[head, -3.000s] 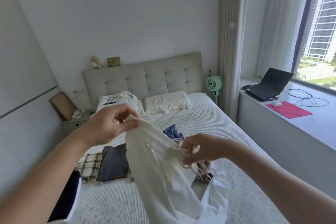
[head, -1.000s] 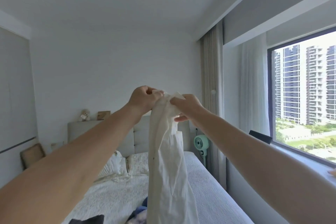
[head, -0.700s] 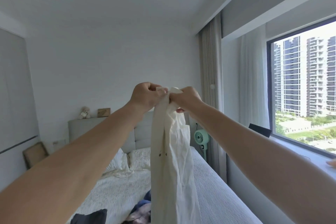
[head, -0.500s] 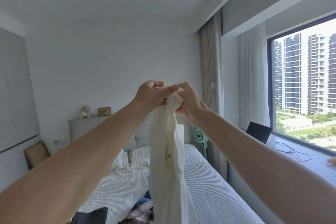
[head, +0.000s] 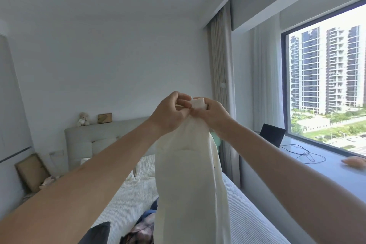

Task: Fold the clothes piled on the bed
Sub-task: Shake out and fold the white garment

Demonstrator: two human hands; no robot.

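Observation:
A long cream-white garment (head: 188, 180) hangs straight down in front of me, held up high by its top edge. My left hand (head: 170, 114) and my right hand (head: 213, 115) pinch that top edge side by side, almost touching. The cloth's lower end runs out of the bottom of the view. Below it on the striped bed (head: 243, 214) lie a dark folded piece (head: 99, 233) and a heap of blue and patterned clothes (head: 144, 228), partly hidden by the hanging cloth.
A padded grey headboard (head: 89, 140) and pillows (head: 146, 166) stand at the far end. A window ledge (head: 309, 164) on the right carries a laptop (head: 272, 136) and cables. A green fan (head: 214, 140) peeks out behind the garment. A bedside table is at the left.
Since three seconds ago both hands lifted the white garment from above the bed to head height and came together at its top edge. In the last half second the grip shifted slightly and the cloth hangs flatter.

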